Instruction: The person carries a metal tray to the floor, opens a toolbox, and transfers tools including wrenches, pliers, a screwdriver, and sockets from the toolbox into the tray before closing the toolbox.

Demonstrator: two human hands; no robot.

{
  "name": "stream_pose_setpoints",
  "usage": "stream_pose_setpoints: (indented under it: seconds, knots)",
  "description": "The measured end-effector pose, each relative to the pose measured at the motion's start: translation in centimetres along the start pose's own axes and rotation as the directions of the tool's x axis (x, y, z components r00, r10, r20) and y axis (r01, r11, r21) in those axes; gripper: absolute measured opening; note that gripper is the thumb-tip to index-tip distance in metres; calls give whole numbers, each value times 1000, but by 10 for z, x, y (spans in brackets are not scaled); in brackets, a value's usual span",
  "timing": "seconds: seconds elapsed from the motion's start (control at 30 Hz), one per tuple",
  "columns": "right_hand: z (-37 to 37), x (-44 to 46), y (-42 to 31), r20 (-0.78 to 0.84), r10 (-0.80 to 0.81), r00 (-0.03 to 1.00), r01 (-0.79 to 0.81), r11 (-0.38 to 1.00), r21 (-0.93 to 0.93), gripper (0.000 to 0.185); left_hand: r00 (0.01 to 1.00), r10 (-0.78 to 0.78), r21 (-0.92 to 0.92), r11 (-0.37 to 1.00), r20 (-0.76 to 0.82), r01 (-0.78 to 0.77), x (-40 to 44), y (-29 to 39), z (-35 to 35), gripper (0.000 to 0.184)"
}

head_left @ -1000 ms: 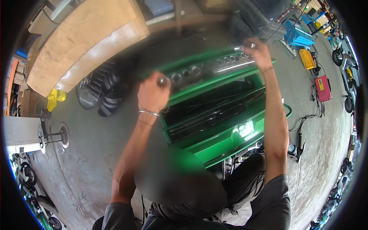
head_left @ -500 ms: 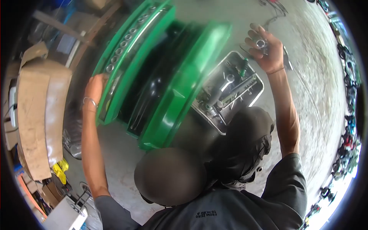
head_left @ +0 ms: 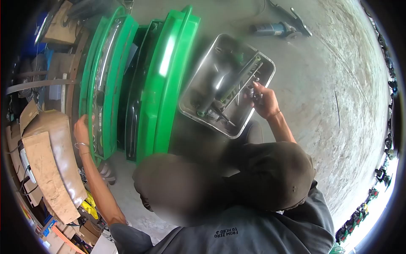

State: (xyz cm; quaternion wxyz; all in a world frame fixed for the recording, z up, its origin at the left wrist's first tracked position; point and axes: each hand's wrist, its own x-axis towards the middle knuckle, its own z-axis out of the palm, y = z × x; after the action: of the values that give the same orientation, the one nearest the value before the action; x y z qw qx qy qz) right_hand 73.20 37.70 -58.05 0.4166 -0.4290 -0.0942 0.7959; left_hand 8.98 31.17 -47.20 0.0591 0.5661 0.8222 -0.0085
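My left hand (head_left: 81,130) is closed at the outer rim of the open green toolbox (head_left: 163,97), beside its long side tray (head_left: 111,80). Some fingers are hidden behind the rim. Shiny round metal pieces lie in that tray. My right hand (head_left: 266,103) holds small metal sockets (head_left: 256,95) in curled fingers, over the right edge of a metal tray (head_left: 208,126). In this tray lie a thick dark bar-like tool (head_left: 211,91), a long slotted metal piece (head_left: 241,82) and smaller tools, partly blurred.
A blue angle grinder (head_left: 270,29) lies on the concrete floor (head_left: 321,84) beyond the tray, near a dark metal piece (head_left: 296,19). Cardboard (head_left: 53,165) and clutter stand at the left. My bent knees are close below the toolbox and tray.
My right hand has come down from beyond the metal tray to its right edge, still holding sockets. My left hand stays at the toolbox rim. The view has shifted, showing the grinder.
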Motion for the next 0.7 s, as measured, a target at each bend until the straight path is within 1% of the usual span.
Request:
stream_pose_setpoints:
  seconds: [0.03, 0.1, 0.17, 0.2, 0.23, 0.3, 0.33, 0.37, 0.4, 0.43, 0.47, 0.5, 0.53, 0.57, 0.6, 0.63, 0.7]
  knots:
    - [-1, -1, 4, -42, 22, 999, -24, 999, -35, 30, 1000, -5, 14, 1000, -2, 5, 0, 1, 1, 41]
    - [-11, -1, 12, -81, 99, 992, -99, 995, -6, 34, 999, 36, 43, 998, -2, -36, 2, -6, 6, 41]
    - [-10, -4, 19, -142, 66, 988, -83, 989, -122, 38, 999, 28, -23, 999, -29, -28, 2, -9, 8, 35]
    - [-11, -4, 21, -133, 78, 988, -93, 989, -112, 41, 994, 77, -68, 994, -71, -82, 2, -16, 13, 36]
    - [-14, -3, 22, -138, 83, 987, -99, 989, -109, 41, 995, 78, -66, 994, -63, -82, 4, -12, 13, 36]
    - [-18, 2, 29, -146, 132, 980, -139, 990, -35, 40, 999, 12, -188, 982, 33, -6, -3, -3, 2, 34]
    - [-25, 9, 36, -167, 151, 974, -154, 988, -4, 39, 1000, 27, -224, 974, 3, -26, -6, 8, -4, 33]
    - [-19, 11, 36, -205, 163, 965, -170, 985, -15, 39, 1000, 20, -185, 983, -7, -21, -3, -4, -1, 31]
    - [-15, 12, 38, -178, 151, 972, -160, 987, -35, 38, 999, 34, -116, 993, -42, -38, -6, 4, -9, 31]
    - [-12, 13, 39, -147, 141, 979, -151, 987, -54, 38, 997, -34, -161, 987, -63, 23, -8, 1, -13, 29]
    - [-10, 15, 41, -148, 111, 983, -129, 985, -118, 37, 982, -123, -390, 919, -140, 59, -13, 14, -15, 27]
    - [-8, 13, 44, -150, 77, 986, -103, 979, -178, 37, 957, -173, -449, 892, -232, 52, -18, 28, -26, 24]
    - [-10, 10, 46, -104, 36, 994, -63, 960, -271, 36, 906, -203, -496, 868, -372, -9, -21, 36, -30, 23]
    - [-12, 7, 47, -57, -5, 998, -16, 933, -359, 36, 897, -220, -485, 874, -384, 7, -31, 52, -38, 23]
    - [-3, -1, 43, 8, -125, 992, 98, 735, -670, 35, 866, -256, -576, 816, -429, -43, -39, 78, -50, 22]
    - [6, -11, 39, 120, -224, 967, 207, 426, -881, 35, 831, -296, -655, 748, -471, -105, -45, 107, -60, 22]
    - [-3, -15, 41, 174, -240, 955, 228, 219, -949, 42, 910, -140, -699, 688, -390, -193, -63, 176, -74, 18]
